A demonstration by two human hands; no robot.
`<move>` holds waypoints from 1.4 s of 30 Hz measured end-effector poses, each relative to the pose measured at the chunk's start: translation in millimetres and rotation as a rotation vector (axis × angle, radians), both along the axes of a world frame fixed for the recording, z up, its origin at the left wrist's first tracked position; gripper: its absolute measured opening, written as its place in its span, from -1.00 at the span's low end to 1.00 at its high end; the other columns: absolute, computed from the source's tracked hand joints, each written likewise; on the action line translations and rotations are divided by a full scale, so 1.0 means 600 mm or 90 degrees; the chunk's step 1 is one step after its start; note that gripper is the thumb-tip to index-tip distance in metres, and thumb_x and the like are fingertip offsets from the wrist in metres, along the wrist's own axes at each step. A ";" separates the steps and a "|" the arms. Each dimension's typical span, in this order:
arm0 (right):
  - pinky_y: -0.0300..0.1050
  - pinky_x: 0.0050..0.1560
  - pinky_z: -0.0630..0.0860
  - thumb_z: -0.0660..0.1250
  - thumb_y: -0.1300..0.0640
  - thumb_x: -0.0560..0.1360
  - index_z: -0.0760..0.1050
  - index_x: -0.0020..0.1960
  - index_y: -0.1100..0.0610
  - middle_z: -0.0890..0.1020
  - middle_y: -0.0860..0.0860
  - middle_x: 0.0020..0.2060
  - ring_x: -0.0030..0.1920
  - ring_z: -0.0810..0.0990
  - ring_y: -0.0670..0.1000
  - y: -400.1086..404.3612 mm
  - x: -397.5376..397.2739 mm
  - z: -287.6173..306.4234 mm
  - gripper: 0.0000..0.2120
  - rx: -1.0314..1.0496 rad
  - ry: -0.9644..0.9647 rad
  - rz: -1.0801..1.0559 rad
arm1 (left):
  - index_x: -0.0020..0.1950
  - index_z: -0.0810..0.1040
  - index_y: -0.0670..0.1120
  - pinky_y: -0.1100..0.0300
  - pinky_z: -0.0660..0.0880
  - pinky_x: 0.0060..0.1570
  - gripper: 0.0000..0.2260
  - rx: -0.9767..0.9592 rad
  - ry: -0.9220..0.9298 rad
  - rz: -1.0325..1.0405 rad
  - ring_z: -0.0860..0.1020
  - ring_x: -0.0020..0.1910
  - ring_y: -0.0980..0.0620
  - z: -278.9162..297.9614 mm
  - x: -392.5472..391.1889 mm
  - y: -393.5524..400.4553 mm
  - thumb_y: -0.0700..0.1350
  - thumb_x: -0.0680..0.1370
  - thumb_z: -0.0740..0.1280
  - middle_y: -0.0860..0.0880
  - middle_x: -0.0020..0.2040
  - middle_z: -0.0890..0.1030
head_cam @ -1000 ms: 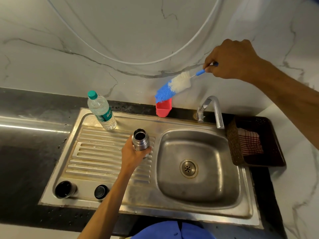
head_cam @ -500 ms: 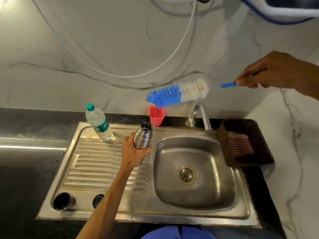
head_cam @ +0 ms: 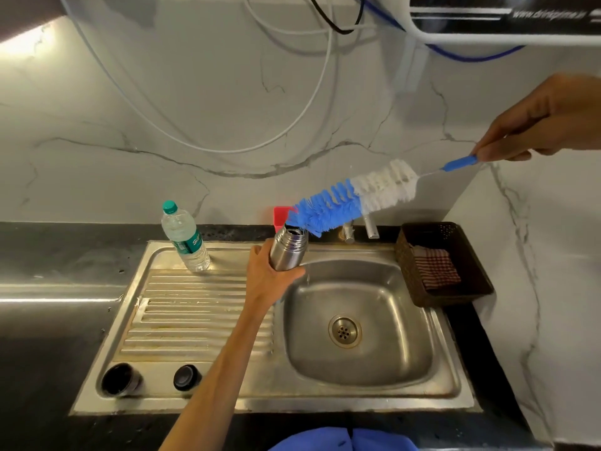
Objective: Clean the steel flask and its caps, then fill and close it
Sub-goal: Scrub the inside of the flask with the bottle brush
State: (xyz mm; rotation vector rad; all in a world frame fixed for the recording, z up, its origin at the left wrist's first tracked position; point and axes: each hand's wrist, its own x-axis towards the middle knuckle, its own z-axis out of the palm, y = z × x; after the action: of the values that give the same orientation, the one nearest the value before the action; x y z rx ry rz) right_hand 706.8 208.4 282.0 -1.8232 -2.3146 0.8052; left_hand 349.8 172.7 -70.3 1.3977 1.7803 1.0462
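My left hand [head_cam: 268, 278] grips the open steel flask [head_cam: 287, 249] by its body, holding it tilted at the left rim of the sink basin. My right hand [head_cam: 540, 125] pinches the blue handle of a long bottle brush [head_cam: 353, 198] with blue and white bristles. The blue bristle tip sits just at the flask's mouth. Two dark caps lie on the sink's front left corner: a larger cup cap [head_cam: 120, 380] and a smaller stopper [head_cam: 186, 377].
A clear water bottle [head_cam: 185, 237] with a green cap stands on the ribbed drainboard [head_cam: 195, 314]. A red holder [head_cam: 279, 216] and the tap [head_cam: 370, 227] are behind the basin [head_cam: 357, 323]. A brown basket [head_cam: 445, 265] with a checked cloth sits at the right.
The brush has swung down and left so its blue tip now reaches the flask's mouth. My left hand has raised the flask a little toward it.
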 end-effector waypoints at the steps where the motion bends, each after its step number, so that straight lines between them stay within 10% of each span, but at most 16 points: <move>1: -0.32 -0.45 0.43 0.60 -0.32 0.21 0.76 -0.14 -0.18 0.65 0.14 -0.37 -0.43 0.46 0.07 -0.006 0.000 -0.003 -0.69 0.016 0.001 0.004 | 0.26 0.54 0.05 0.36 0.42 -0.16 -0.38 0.007 0.005 -0.008 0.55 -0.07 0.13 0.005 0.004 -0.004 -0.03 0.27 0.70 0.04 0.05 0.46; 12: -0.05 -0.21 0.47 0.53 -0.01 0.44 0.75 -0.12 -0.14 0.64 -0.07 -0.44 -0.32 0.55 0.07 -0.025 0.003 -0.004 -0.96 0.132 -0.105 0.031 | 0.32 0.56 0.03 0.41 0.37 -0.17 -0.32 0.075 0.060 -0.034 0.51 -0.09 0.18 0.029 0.016 -0.035 -0.05 0.24 0.70 0.07 0.03 0.42; 24: 0.00 -0.11 0.54 0.44 -0.23 0.40 0.66 -0.10 -0.32 0.61 -0.37 -0.38 -0.24 0.59 -0.07 -0.042 -0.010 -0.018 -0.91 0.175 -0.237 0.106 | 0.30 0.54 0.10 0.19 0.54 -0.09 -0.30 0.083 0.102 -0.041 0.54 -0.05 0.17 0.026 0.008 -0.043 0.01 0.22 0.70 0.18 0.05 0.40; 31: -0.02 -0.25 0.61 0.33 -0.27 0.40 0.64 -0.10 -0.32 0.54 -0.31 -0.41 -0.37 0.53 -0.12 -0.071 -0.025 -0.031 -0.84 0.320 -0.283 0.151 | 0.26 0.56 0.05 0.11 0.57 -0.10 -0.32 0.104 0.173 -0.055 0.53 -0.09 0.11 0.025 -0.004 -0.047 0.02 0.19 0.71 0.05 0.06 0.44; 35: -0.25 -0.36 0.33 0.35 -0.20 0.51 0.66 0.02 -0.26 0.55 -0.31 -0.34 -0.38 0.46 -0.19 -0.088 -0.035 -0.043 -0.85 0.380 -0.320 0.167 | 0.27 0.57 0.04 0.15 0.47 -0.17 -0.31 0.112 0.215 -0.050 0.53 -0.08 0.03 0.024 -0.008 -0.050 0.03 0.19 0.71 0.06 0.06 0.44; 42: -0.10 -0.16 0.35 0.14 -0.19 0.62 0.58 0.18 -0.25 0.68 -0.14 -0.08 -0.12 0.61 0.00 -0.137 -0.118 -0.131 -0.73 0.394 -0.363 0.217 | 0.31 0.53 0.09 0.28 0.33 -0.30 -0.28 0.166 0.266 -0.092 0.48 -0.09 0.06 0.057 0.026 -0.056 0.13 0.18 0.63 0.11 0.04 0.39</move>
State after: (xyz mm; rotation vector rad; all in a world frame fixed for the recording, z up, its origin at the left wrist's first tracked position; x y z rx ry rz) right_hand 636.1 126.1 203.5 -1.5137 -2.7923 -0.4705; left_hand 365.2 138.8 -36.1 1.9948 1.8349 0.9875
